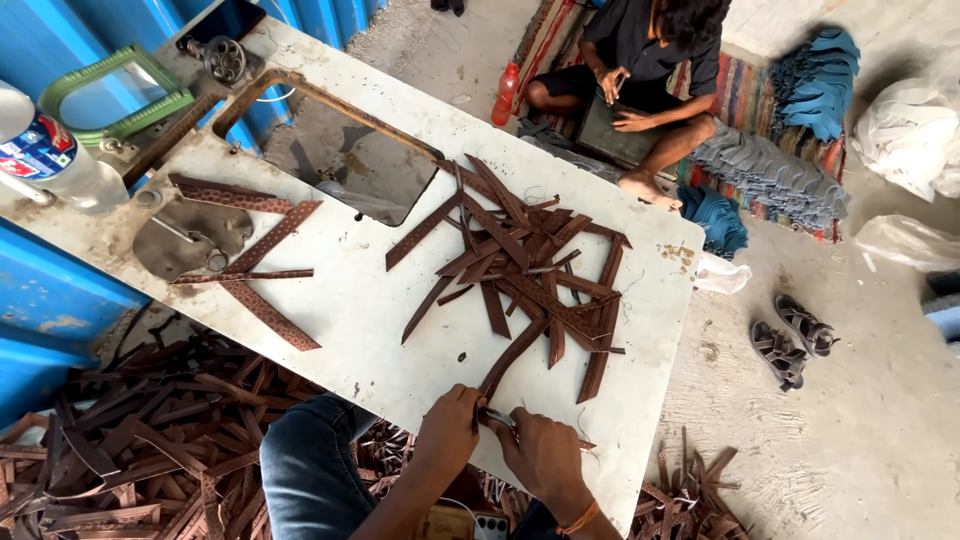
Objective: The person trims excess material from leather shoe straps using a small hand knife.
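You are looking down at a white worktable [370, 310] that runs from the upper left of the frame toward the lower centre. Both your hands meet at its near edge, low in the middle of the frame. Your left hand [447, 432] has its fingers curled and pressed together around the near end of a long brown leather strip [512, 358]. Your right hand [540, 455], just beside it and touching it, pinches a small metal tool [497, 417] against the same strip; the tool is too small to tell what kind it is. The strip slants up and to the right from your hands into a loose pile of brown strips [525, 265] heaped on the middle of the table.

A few more patterned strips [262, 262] lie apart at centre left, beside a flat grey metal plate [190, 238]. A rectangular cut-out [345, 160] opens in the tabletop above them. At the far left edge stands a plastic bottle [45, 155]. Many more strips cover the floor at lower left [130, 450].

At the top of the frame another person [640, 60] sits on a striped mat [760, 90], both hands on a dark flat object. A pair of sandals [793, 338] lies on the floor at right.
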